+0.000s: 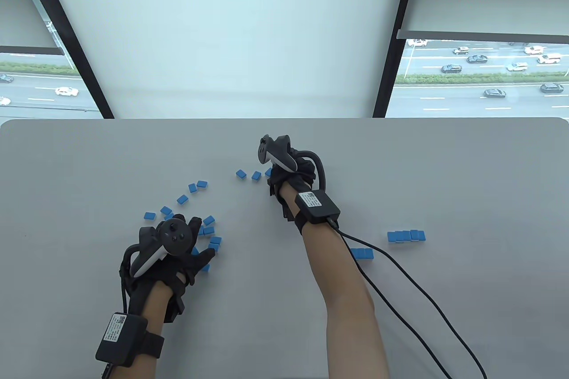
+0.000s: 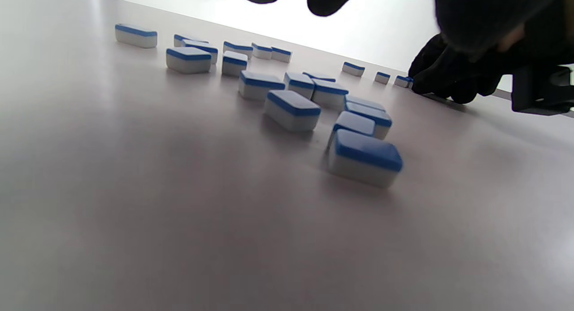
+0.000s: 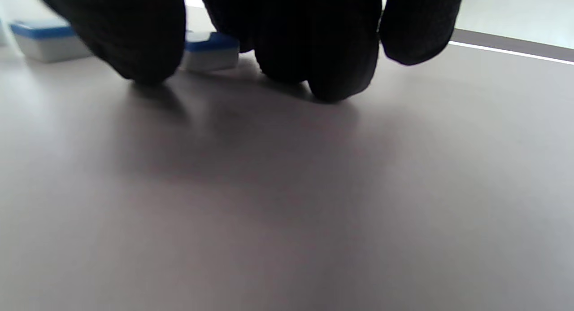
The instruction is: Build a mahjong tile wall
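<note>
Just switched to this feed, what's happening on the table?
A person in sensor gloves is gathering blue-backed mahjong tiles. The right hand reaches to the far tiles near the table's middle, fingertips down beside one tile. The left hand rests among the scattered tiles. Two short rows already stand on the right.

Blue-backed tiles (image 1: 201, 222) scattered face-down; short row (image 1: 406, 236) at right.

From above we look down on the grey table (image 1: 284, 317) toward the windows. Our wrist views sit low, skimming its surface close up, and both share the scattered blue tiles (image 2: 291, 109).
</note>
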Motion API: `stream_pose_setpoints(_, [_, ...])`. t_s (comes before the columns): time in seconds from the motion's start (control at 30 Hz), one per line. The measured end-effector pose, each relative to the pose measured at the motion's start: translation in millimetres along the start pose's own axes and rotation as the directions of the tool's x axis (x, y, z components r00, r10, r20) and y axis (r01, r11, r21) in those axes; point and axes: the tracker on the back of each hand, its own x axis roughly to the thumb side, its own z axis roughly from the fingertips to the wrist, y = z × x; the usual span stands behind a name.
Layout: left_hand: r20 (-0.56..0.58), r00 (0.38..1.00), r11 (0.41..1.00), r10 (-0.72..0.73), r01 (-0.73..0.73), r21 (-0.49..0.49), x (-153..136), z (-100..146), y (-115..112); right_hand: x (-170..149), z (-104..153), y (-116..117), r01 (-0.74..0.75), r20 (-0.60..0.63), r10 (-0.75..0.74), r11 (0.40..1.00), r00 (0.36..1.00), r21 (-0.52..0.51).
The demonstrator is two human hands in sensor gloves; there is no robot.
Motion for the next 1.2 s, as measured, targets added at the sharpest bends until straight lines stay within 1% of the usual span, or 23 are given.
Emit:
stream_pose_setpoints(0.07, [-0.002,1.000,1.000,-0.002,0.002,0.000,0.0,-0.1,0.4,0.5,0.3,1.2,0.020,0.003,-0.020,1.000,1.000,-0.007])
stream_pose_setpoints(0.23, [-0.001,1.000,1.000,-0.009,0.009,0.001,0.5,0.0,0.6,0.8,5.6,-2.3,-0.048,0.036,0.047,0.999,0.998,0.023])
stream_pose_setpoints(0.3, [0.001,1.000,1.000,-0.005,0.005,-0.003,0.8,-0.2,0.1,-3.3,12.5,-10.2,-0.055,0.053,0.055,0.998,0.997,-0.008])
stream_pose_setpoints(0.4, [0.006,1.000,1.000,-0.009,0.009,-0.003,1.5,-0.5,0.2,-14.0,28.7,-28.0,-0.078,0.108,0.084,0.995,0.991,-0.063])
stream_pose_setpoints(0.5, [0.011,1.000,1.000,-0.005,0.005,-0.001,1.9,-0.5,0.4,-36.9,52.7,-53.0,-0.086,0.162,0.111,0.984,0.980,-0.153])
stream_pose_setpoints(0.53, [0.013,1.000,1.000,-0.004,0.004,-0.002,2.1,-0.6,0.3,-43.3,58.6,-58.3,-0.085,0.170,0.115,0.982,0.979,-0.171])
stream_pose_setpoints(0.67, [0.018,1.000,1.000,-0.002,0.002,0.001,2.7,-0.7,0.5,-85.3,91.0,-84.9,-0.074,0.176,0.118,0.968,0.977,-0.240])
stream_pose_setpoints(0.7, [0.020,1.000,1.000,-0.001,0.001,0.002,2.9,-0.7,0.7,-100.1,100.7,-91.5,-0.063,0.175,0.110,0.964,0.978,-0.258])
stream_pose_setpoints(0.77, [0.020,1.000,1.000,-0.001,0.001,0.003,3.0,-0.9,0.5,-120.4,113.1,-98.7,-0.045,0.173,0.097,0.959,0.980,-0.280])
stream_pose_setpoints(0.87, [0.020,1.000,1.000,0.001,-0.001,0.003,3.1,-0.7,0.4,-162.6,135.4,-107.2,-0.007,0.147,0.059,0.943,0.987,-0.331])
stream_pose_setpoints(0.97, [0.020,1.000,1.000,0.004,-0.004,0.000,3.1,-1.0,-0.2,-211.8,155.5,-104.9,0.028,0.106,0.015,0.919,0.994,-0.392])
stream_pose_setpoints(1.0, [0.020,1.000,1.000,0.004,-0.004,-0.001,3.3,-1.1,-0.4,-221.0,158.8,-103.5,0.034,0.098,0.007,0.914,0.995,-0.404])
stream_pose_setpoints(1.1, [0.025,1.000,1.000,-0.005,0.005,-0.003,5.5,-1.1,-0.5,-268.8,174.9,-91.3,0.064,0.060,-0.040,0.874,0.997,-0.482])
stream_pose_setpoints(1.2, [0.035,0.999,1.000,-0.011,0.011,0.007,8.9,0.2,1.0,-307.6,187.0,-73.3,0.090,0.007,-0.101,0.852,0.995,-0.515])
